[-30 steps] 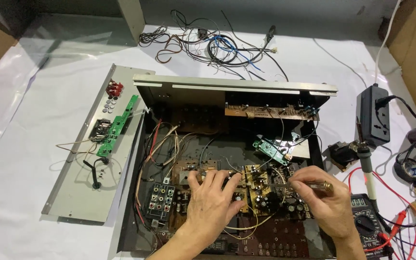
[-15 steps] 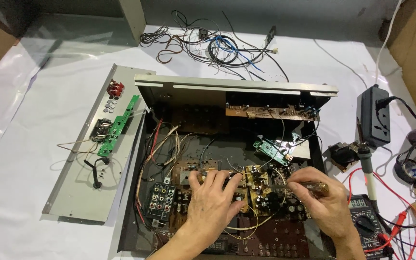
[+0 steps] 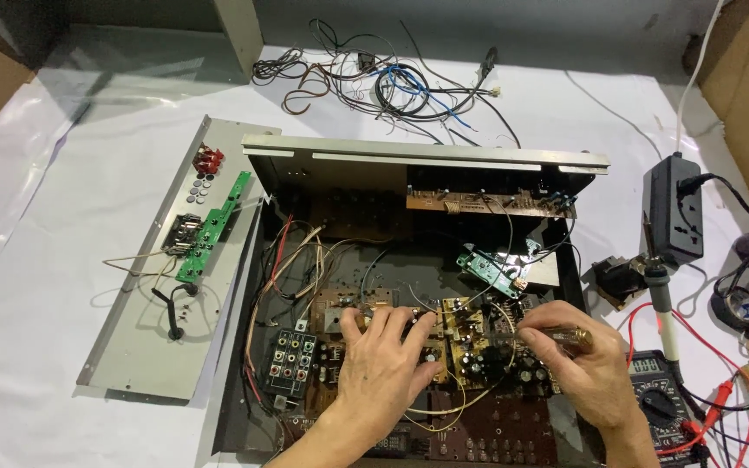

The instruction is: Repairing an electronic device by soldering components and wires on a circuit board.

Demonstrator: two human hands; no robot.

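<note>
Surface: white sheet [image 3: 62, 286] lying under opened amplifier chassis [image 3: 426, 160].
Left hand [image 3: 383, 368]: spread, pressing circuit board [image 3: 470, 347].
Right hand [image 3: 587, 368]: gripping screwdriver [image 3: 561, 334].
Progress: cover off, board being worked.

brown circuit board [image 3: 465, 342] flat in open chassis, screwdriver [image 3: 556, 334] level above

The left hand [image 3: 385, 364] is covering part of the brown circuit board [image 3: 470, 347]. The right hand [image 3: 584, 368] is hiding most of a slim amber-handled tool [image 3: 565, 334] — its tip is too small to tell. The frame's edge is cutting off the black multimeter [image 3: 659, 412].
</note>
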